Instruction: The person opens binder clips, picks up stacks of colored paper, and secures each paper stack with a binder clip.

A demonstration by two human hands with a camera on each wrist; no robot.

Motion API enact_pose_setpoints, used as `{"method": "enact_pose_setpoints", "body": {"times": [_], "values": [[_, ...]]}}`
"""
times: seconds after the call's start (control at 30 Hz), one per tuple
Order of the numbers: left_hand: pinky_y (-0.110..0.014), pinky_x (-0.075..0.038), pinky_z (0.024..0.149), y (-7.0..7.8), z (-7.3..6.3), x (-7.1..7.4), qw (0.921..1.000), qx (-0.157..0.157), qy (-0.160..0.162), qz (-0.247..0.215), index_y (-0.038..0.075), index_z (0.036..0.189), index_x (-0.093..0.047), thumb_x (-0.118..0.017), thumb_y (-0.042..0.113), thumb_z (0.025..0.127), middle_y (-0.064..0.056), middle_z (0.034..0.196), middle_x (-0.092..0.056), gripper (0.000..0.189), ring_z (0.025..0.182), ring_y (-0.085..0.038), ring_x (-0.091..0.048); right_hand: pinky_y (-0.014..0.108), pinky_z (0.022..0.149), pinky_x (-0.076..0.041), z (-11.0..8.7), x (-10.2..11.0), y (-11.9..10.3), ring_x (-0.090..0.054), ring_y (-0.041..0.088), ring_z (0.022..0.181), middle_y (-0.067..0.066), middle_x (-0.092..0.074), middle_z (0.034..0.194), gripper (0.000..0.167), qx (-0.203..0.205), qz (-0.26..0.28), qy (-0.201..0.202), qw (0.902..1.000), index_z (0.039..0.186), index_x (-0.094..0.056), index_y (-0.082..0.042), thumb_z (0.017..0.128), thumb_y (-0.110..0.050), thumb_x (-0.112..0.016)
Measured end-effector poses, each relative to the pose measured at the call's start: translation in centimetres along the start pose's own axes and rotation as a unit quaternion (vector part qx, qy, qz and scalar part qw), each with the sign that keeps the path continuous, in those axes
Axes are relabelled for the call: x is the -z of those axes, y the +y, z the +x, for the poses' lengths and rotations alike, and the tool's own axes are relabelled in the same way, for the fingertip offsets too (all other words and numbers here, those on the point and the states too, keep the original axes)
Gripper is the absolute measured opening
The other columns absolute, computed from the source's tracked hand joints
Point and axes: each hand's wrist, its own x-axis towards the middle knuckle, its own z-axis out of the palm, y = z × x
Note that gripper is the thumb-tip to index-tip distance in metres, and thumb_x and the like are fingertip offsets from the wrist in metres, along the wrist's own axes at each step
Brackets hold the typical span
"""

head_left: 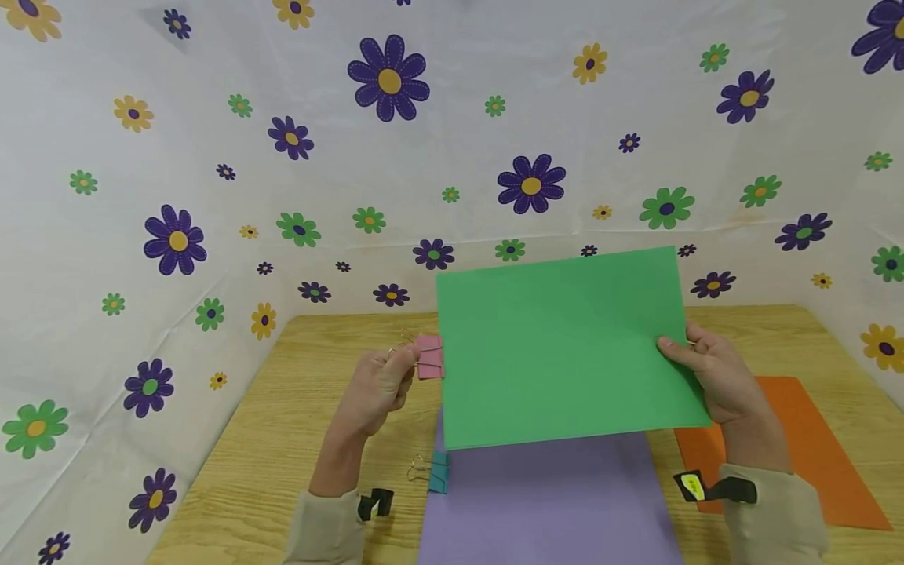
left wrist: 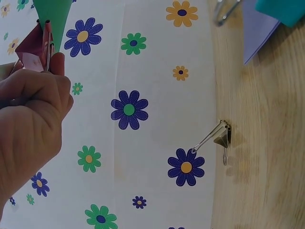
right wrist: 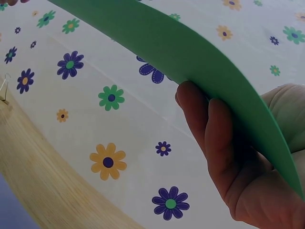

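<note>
A green sheet of paper is held up off the table, tilted toward the head camera. My left hand pinches the wire handles of a pink binder clip, which sits at the sheet's left edge. In the left wrist view the pink clip shows in the curled fingers, with the green paper just beyond it. At the other end my right hand grips the sheet's right edge, thumb in front. From the right wrist camera, its fingers lie behind the paper, which bows slightly.
Below the green sheet lies purple paper with a teal binder clip on its left edge. Orange paper rests at the right. Another binder clip stands on the wooden table. A flowered sheet surrounds the table.
</note>
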Motion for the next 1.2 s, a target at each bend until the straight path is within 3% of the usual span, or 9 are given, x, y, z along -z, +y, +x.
{"method": "enact_pose_setpoints", "body": {"times": [0.9, 1.2], "values": [[-0.021, -0.024, 0.043, 0.0, 0.2, -0.3, 0.9999, 0.001, -0.011, 0.007, 0.009, 0.055, -0.038, -0.051, 0.027, 0.104, 0.005, 0.053, -0.034, 0.054, 0.041, -0.007, -0.029, 0.036, 0.068, -0.060, 0.2, -0.8, 0.0, -0.073, 0.016, 0.080, -0.002, -0.075, 0.095, 0.024, -0.013, -0.008, -0.004, 0.9999, 0.124, -0.056, -0.026, 0.102, -0.016, -0.056], [-0.021, -0.022, 0.042, 0.0, 0.1, -0.3, 0.9995, 0.003, -0.009, 0.029, 0.007, 0.055, -0.037, -0.052, 0.029, 0.103, 0.005, 0.051, -0.031, 0.056, 0.041, -0.007, -0.027, 0.036, 0.067, -0.060, 0.4, -1.4, 0.2, -0.074, 0.017, 0.078, -0.001, -0.075, 0.094, 0.020, -0.009, -0.007, -0.015, 0.9998, 0.118, -0.060, -0.027, 0.103, -0.016, -0.055]]}}
